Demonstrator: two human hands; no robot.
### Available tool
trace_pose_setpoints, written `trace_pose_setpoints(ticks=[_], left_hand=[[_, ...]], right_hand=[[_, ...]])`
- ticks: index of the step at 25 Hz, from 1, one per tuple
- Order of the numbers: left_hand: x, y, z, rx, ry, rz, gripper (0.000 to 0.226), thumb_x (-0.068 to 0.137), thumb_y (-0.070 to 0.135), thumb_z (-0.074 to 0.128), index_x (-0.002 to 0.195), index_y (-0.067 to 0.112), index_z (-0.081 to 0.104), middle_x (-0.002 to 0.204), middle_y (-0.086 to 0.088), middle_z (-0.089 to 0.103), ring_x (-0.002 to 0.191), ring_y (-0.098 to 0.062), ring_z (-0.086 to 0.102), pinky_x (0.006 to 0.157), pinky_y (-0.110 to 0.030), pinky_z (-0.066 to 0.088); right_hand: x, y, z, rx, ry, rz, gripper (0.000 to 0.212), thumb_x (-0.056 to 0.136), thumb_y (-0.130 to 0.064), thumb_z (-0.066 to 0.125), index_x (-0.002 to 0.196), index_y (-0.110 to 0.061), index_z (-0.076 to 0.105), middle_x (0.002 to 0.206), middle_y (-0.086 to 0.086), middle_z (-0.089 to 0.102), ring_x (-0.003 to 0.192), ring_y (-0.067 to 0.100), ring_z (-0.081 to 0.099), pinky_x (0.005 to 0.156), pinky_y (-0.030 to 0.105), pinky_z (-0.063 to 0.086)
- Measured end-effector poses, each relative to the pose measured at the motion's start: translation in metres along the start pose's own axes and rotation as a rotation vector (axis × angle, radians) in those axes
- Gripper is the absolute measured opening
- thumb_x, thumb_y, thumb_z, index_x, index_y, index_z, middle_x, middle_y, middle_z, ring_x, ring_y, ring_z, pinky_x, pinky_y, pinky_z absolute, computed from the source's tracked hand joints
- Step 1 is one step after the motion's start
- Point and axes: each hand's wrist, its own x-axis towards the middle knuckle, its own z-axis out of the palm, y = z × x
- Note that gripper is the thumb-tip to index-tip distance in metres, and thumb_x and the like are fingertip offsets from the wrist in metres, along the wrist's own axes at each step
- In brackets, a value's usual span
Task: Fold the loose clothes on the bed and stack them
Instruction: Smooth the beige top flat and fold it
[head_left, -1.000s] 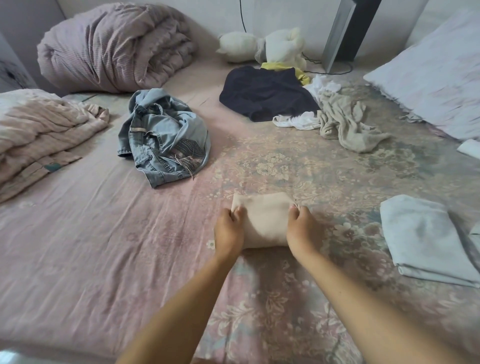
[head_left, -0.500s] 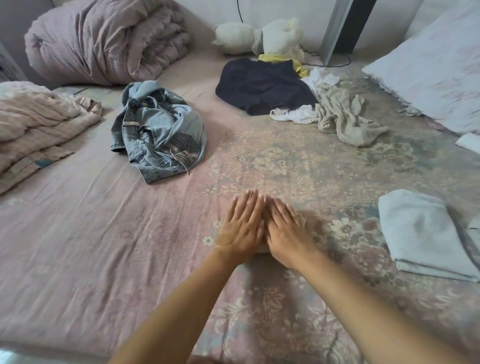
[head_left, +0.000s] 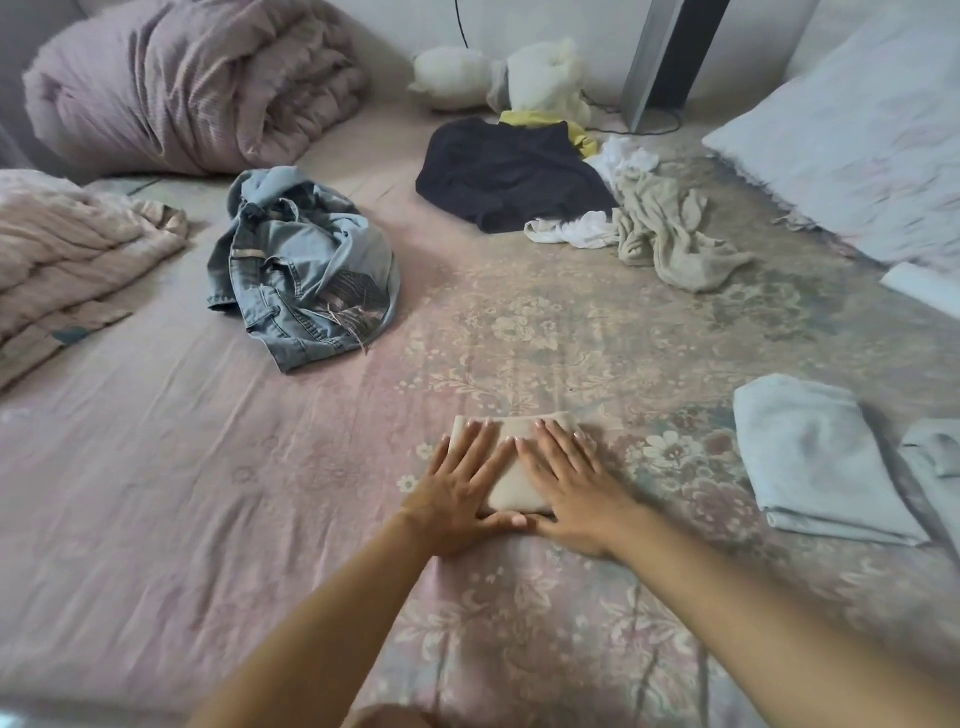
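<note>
A small folded beige cloth (head_left: 515, 483) lies on the floral bed sheet (head_left: 519, 338) in front of me. My left hand (head_left: 460, 493) presses flat on its left part with straight, spread fingers. My right hand (head_left: 571, 488) presses flat on its right part the same way, and the two thumbs meet at the cloth's near edge. Loose clothes lie farther back: crumpled blue jeans (head_left: 306, 270), a dark navy garment (head_left: 509, 171), a white piece (head_left: 582, 231) and a grey-beige garment (head_left: 670, 234). A folded pale blue garment (head_left: 815, 457) lies at the right.
A rolled pink duvet (head_left: 187, 83) fills the back left, a folded pink blanket (head_left: 67, 260) the left edge. White plush toys (head_left: 519, 73) and a yellow cloth (head_left: 545, 122) sit by the wall. A large pillow (head_left: 857, 140) lies at the right.
My hands gripped the beige cloth's near corners, then folded it and lay flat together over it. Now they have spread apart sideways, pressing it flat.
</note>
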Motion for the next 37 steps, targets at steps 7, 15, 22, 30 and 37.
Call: trace_pose_setpoints(ticks=[7, 15, 22, 30, 37], left_hand=[[0.003, 0.005, -0.019, 0.179, 0.126, 0.089, 0.087, 0.060, 0.035, 0.077, 0.133, 0.010, 0.037, 0.127, -0.014, 0.059, 0.116, -0.034, 0.057, 0.057, -0.041, 0.058], [0.043, 0.132, -0.040, 0.203, 0.804, 0.551, 0.031, 0.099, 0.003, 0.027, 0.118, 0.004, 0.051, 0.098, -0.016, 0.065, 0.093, -0.031, 0.061, 0.072, -0.037, 0.054], [0.128, 0.286, -0.039, 0.269, 0.824, 0.465, 0.020, 0.082, 0.006, 0.056, 0.095, 0.010, 0.071, 0.079, -0.006, 0.050, 0.060, -0.021, 0.048, 0.056, -0.036, 0.040], [0.137, 0.314, 0.038, 0.142, 0.648, 0.592, 0.033, 0.083, 0.015, 0.056, 0.113, 0.004, 0.062, 0.111, -0.013, 0.060, 0.094, -0.026, 0.056, 0.077, -0.038, 0.048], [0.138, 0.305, 0.003, -0.008, 0.521, 0.460, 0.044, 0.086, 0.029, 0.045, 0.113, 0.004, 0.067, 0.118, -0.016, 0.064, 0.110, -0.032, 0.061, 0.091, -0.043, 0.052]], right_hand=[[-0.003, -0.002, -0.028, 0.066, -0.007, 0.037, 0.066, 0.096, -0.015, 0.042, 0.150, -0.013, 0.004, 0.159, 0.005, -0.004, 0.145, 0.021, -0.010, 0.113, 0.061, 0.009], [-0.087, 0.144, -0.039, -0.329, 0.465, -0.065, 0.036, 0.075, -0.008, 0.050, 0.102, -0.021, 0.070, 0.114, 0.003, 0.067, 0.106, 0.020, 0.064, 0.058, 0.030, 0.056], [-0.153, 0.254, -0.046, -0.380, 0.624, 0.093, 0.043, 0.077, -0.005, 0.048, 0.108, -0.025, 0.070, 0.112, 0.015, 0.050, 0.083, 0.031, 0.057, 0.059, 0.037, 0.053], [-0.153, 0.274, 0.019, 0.906, 0.653, 0.617, 0.025, 0.090, -0.015, 0.055, 0.108, -0.031, 0.061, 0.119, 0.004, 0.052, 0.113, 0.019, 0.054, 0.095, 0.030, 0.042], [-0.134, 0.258, 0.017, 1.085, 0.758, 0.546, 0.037, 0.086, -0.016, 0.065, 0.122, -0.019, 0.055, 0.123, -0.002, 0.053, 0.113, 0.010, 0.047, 0.095, 0.024, 0.038]])
